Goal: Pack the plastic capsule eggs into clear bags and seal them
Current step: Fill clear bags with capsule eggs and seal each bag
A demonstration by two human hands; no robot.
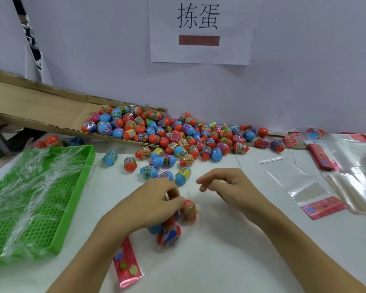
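Note:
A clear bag (169,231) with a pink header card (127,263) lies on the white table in front of me, with a few orange and blue capsule eggs inside. My left hand (154,204) grips the bag's upper end, fingers curled round it and an egg (188,210). My right hand (226,185) hovers just right of it, fingers loosely curled, holding nothing. A big heap of loose capsule eggs (178,136) lies at the back against the wall.
A green perforated tray (72,208) with clear plastic scraps stands at the left. Empty clear bags (294,178) with pink headers (323,208) lie at the right. A flattened cardboard box (40,106) leans behind the heap. A paper sign (201,30) hangs on the wall.

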